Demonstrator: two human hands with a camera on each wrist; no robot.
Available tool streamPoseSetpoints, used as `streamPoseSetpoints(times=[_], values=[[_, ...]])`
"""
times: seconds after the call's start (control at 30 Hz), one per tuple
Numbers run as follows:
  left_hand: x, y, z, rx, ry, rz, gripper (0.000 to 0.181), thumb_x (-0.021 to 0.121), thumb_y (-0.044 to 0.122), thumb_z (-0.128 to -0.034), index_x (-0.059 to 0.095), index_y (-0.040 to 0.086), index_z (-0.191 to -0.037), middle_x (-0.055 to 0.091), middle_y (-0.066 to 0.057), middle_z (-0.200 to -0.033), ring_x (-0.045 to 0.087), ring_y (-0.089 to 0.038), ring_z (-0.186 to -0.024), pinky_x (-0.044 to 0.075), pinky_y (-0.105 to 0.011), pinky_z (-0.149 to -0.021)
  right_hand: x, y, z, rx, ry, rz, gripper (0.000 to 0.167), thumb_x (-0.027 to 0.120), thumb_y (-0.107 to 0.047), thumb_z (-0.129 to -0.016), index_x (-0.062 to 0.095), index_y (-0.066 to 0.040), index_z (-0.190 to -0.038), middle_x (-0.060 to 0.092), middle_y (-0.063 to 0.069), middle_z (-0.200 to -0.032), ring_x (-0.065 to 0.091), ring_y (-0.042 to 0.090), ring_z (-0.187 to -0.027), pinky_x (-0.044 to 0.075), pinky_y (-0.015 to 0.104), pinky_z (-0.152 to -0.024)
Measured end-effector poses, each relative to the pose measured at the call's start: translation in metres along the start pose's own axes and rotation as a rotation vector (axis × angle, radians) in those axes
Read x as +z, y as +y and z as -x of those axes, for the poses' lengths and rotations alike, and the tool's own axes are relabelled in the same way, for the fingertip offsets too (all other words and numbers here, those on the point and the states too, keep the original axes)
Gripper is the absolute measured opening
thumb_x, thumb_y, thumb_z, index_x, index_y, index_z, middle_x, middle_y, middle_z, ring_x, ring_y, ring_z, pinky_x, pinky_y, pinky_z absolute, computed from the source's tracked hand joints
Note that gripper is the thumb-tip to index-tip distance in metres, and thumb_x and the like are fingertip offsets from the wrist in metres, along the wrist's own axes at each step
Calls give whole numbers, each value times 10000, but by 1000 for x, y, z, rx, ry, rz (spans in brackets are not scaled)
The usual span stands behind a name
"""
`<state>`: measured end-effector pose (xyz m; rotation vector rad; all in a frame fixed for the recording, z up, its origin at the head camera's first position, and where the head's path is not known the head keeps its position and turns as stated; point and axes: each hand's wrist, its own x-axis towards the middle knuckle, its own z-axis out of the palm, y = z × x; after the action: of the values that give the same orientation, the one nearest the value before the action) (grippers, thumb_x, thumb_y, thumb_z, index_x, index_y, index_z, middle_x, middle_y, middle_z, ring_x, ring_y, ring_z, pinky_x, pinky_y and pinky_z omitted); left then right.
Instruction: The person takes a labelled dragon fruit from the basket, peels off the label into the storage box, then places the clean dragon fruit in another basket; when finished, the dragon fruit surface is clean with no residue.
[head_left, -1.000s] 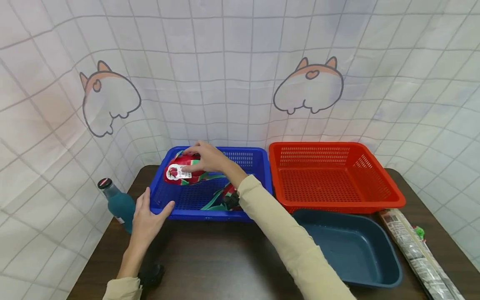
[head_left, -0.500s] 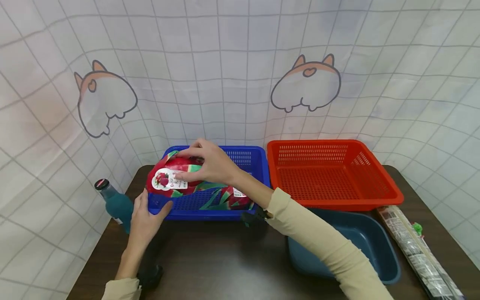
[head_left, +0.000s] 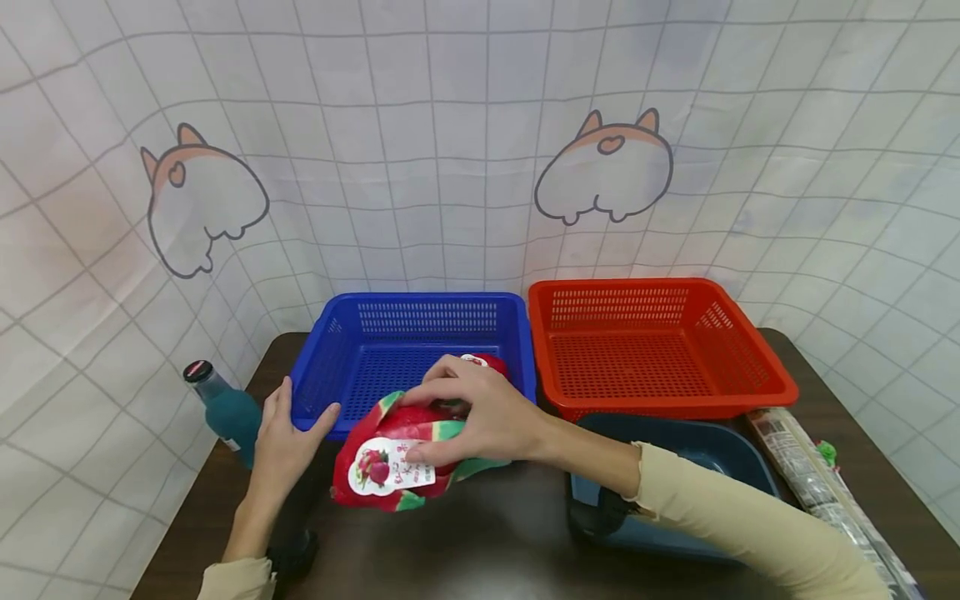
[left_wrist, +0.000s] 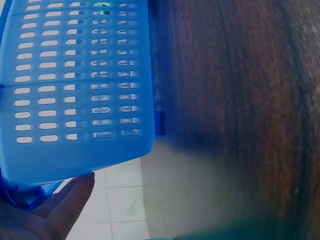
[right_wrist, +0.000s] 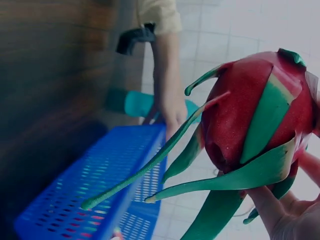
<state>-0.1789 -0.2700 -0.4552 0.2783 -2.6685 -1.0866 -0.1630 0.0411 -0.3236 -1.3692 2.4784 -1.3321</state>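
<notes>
My right hand (head_left: 480,417) holds a red dragon fruit (head_left: 390,446) with green scales and a white label, raised in front of the blue basket's (head_left: 352,304) near rim. In the right wrist view, the dragon fruit (right_wrist: 255,115) hangs clear of the table, its long green scales pointing away from the fingers. My left hand (head_left: 281,442) rests at the near left corner of that basket, fingers extended along the side and thumb at the front. The left wrist view catches part of this hand (left_wrist: 60,210) beside the perforated wall. Another dragon fruit (head_left: 491,363) lies inside, partly hidden by my right hand.
Right of the blue basket stands a red basket (head_left: 622,354). In front of it is a dark blue basin (head_left: 705,446), partly covered by my right sleeve. A teal bottle (head_left: 232,417) stands left of my left hand. A newsprint-patterned long package (head_left: 802,467) lies at right.
My right hand has lifted the dragon fruit out of the blue basket and brought it nearer, over its front rim. The left hand has stayed at the basket corner.
</notes>
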Motion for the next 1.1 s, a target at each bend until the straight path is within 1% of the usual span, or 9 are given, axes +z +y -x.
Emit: streamPoseSetpoints(times=[0.13, 0.2, 0.27, 0.37, 0.47, 0.67, 0.77, 0.93, 1.1], values=[[1, -1, 0, 2, 6, -6, 999, 641, 525, -867, 86, 69, -1561, 222, -265, -1551, 331, -513, -1354, 317, -696, -1038, 0, 2, 20, 107, -8, -93, 431, 803, -301, -756, 707, -219, -1168, 579, -30, -1091, 530, 133, -1059, 562, 212, -762], [1, -1, 0, -1, 8, -10, 1002, 638, 534, -866, 86, 69, -1561, 218, -264, -1554, 324, -512, -1358, 305, -699, -1045, 2, 4, 28, 149, -13, -142, 414, 803, -294, -763, 708, -225, -1159, 581, -35, -1084, 540, 146, -1053, 570, 226, -753], [1, -1, 0, -4, 4, -11, 1005, 633, 542, -866, 81, 72, -1562, 213, -262, -1558, 317, -511, -1364, 293, -701, -1052, 6, 7, 36, 192, -21, -169, 397, 799, -301, -770, 709, -232, -1151, 586, -36, -1078, 541, 153, -1049, 572, 229, -742], [1, -1, 0, -7, -1, -11, 1006, 628, 549, -867, 75, 79, -1563, 210, -257, -1562, 312, -507, -1371, 284, -701, -1061, 12, 14, 45, 256, -37, -167, 388, 787, -338, -777, 711, -242, -1146, 591, -39, -1066, 537, 148, -1045, 564, 215, -734], [1, -1, 0, -2, 3, -9, 1002, 633, 543, -867, 78, 82, -1563, 215, -254, -1561, 310, -503, -1375, 284, -697, -1066, 18, 21, 52, 306, -55, -135, 397, 782, -378, -775, 715, -245, -1143, 597, -43, -1044, 536, 143, -1031, 554, 197, -724], [0, -1, -2, 4, -2, -5, 1002, 638, 543, -865, 82, 88, -1564, 218, -248, -1563, 306, -498, -1382, 281, -693, -1071, 30, 40, 56, 397, -102, -114, 394, 777, -422, -773, 721, -246, -1121, 606, -46, -1041, 541, 142, -1008, 542, 192, -713], [0, -1, -3, 1, -10, -3, 1005, 631, 553, -867, 70, 97, -1566, 209, -246, -1568, 304, -500, -1381, 280, -698, -1067, 36, 49, 56, 424, -120, -73, 404, 770, -473, -766, 724, -263, -1108, 619, -57, -1056, 543, 115, -990, 527, 198, -728], [0, 0, -3, -2, -18, -6, 1007, 624, 558, -870, 63, 95, -1566, 201, -247, -1571, 308, -503, -1378, 288, -699, -1061, 46, 61, 59, 433, -135, 3, 427, 762, -530, -750, 726, -279, -1094, 615, -66, -1038, 538, 77, -942, 504, 206, -731], [-1, -1, -1, -6, -13, -5, 1002, 629, 548, -870, 71, 91, -1565, 204, -247, -1570, 306, -501, -1380, 285, -699, -1063, 52, 66, 61, 428, -148, 22, 429, 752, -543, -755, 723, -286, -1098, 610, -74, -1013, 536, 68, -921, 497, 195, -720]])
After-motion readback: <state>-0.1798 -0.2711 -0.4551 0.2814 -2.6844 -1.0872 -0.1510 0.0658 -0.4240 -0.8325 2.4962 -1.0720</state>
